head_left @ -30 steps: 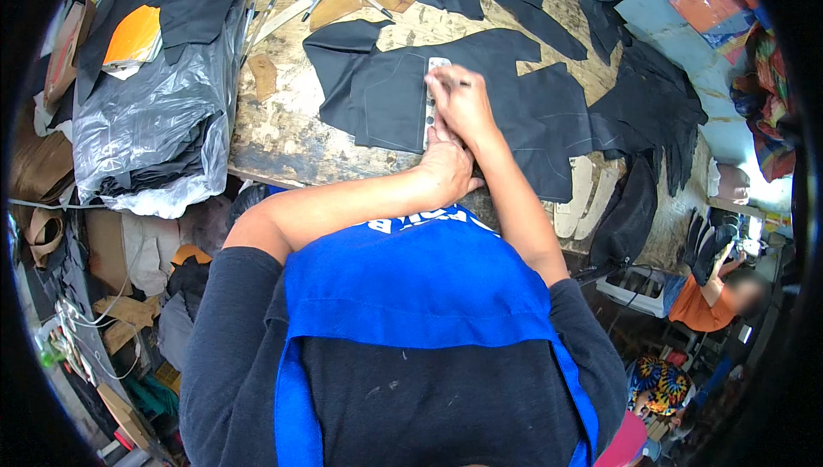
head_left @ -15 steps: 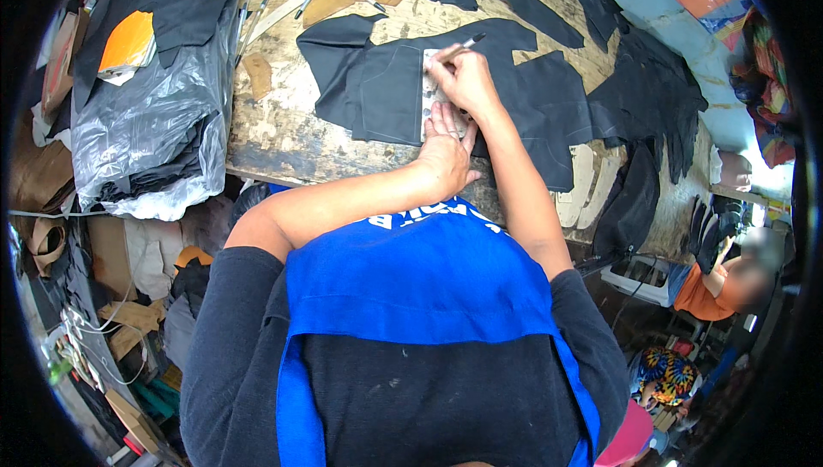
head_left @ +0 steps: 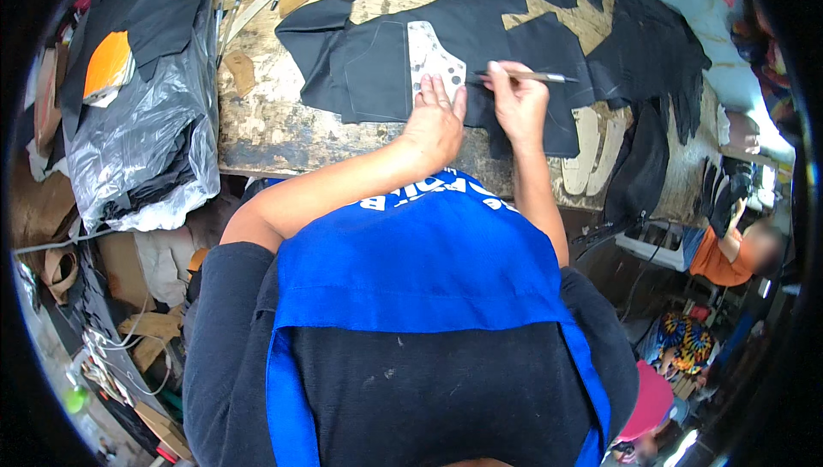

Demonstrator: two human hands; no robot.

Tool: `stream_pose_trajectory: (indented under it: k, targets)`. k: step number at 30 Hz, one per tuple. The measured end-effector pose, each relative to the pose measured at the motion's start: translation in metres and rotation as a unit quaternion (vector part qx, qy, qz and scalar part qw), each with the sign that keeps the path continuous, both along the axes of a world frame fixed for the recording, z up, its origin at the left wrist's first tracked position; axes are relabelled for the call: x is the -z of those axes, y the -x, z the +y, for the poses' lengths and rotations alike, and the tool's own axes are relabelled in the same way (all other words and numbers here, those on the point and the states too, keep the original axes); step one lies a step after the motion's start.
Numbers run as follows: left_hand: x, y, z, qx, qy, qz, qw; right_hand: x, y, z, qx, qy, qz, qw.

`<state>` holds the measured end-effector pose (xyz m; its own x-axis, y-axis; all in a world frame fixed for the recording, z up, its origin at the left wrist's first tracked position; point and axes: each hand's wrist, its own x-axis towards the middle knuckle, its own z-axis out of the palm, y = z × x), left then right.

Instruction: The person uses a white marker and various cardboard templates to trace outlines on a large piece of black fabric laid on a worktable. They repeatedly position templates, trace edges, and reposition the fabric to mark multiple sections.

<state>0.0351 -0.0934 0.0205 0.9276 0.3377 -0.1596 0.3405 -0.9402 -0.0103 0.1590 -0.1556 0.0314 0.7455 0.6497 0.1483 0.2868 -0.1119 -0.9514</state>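
Desk [head_left: 266, 128] with black leather-like sheet [head_left: 375, 73] and dotted white template [head_left: 435, 54], upper centre of the frame.
The left hand [head_left: 435, 127], fingers flat, presses the template, apparently against slipping; the right hand [head_left: 520, 107], pinched round a pen [head_left: 538, 77], has moved from over the template to its right since the earlier frame.

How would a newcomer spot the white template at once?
On the wooden table, look at the black material marked with pale lines. The white template lies flat on it. Dark round spots set it apart from the plain cream pieces farther right.
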Motion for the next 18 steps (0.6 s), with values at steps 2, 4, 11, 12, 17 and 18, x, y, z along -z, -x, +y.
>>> stream_pose_trajectory:
  k: [2, 4, 11, 12, 17, 18]
  targets:
    - [0.002, 0.004, 0.009, 0.017, 0.03, -0.022, 0.999, 0.005, 0.0, -0.025, 0.047, 0.038, -0.003, 0.998]
    - [0.004, 0.009, 0.014, 0.022, 0.071, -0.043, 0.996, 0.013, 0.008, -0.045, 0.085, 0.122, -0.046, 0.988]
    - [0.006, 0.009, 0.011, 0.031, 0.034, -0.046, 0.998, 0.023, 0.014, -0.052, 0.063, 0.044, -0.166, 0.983]
    - [0.005, 0.009, 0.01, 0.034, 0.027, -0.044, 0.998, 0.022, 0.014, -0.052, 0.05, 0.049, -0.2, 0.977]
    - [0.003, 0.008, 0.011, 0.026, 0.04, -0.033, 0.998, 0.019, 0.014, -0.055, 0.051, 0.074, -0.195, 0.977]
    - [0.003, 0.008, 0.01, 0.03, 0.034, -0.023, 0.999, 0.019, 0.014, -0.055, 0.032, 0.071, -0.206, 0.975]
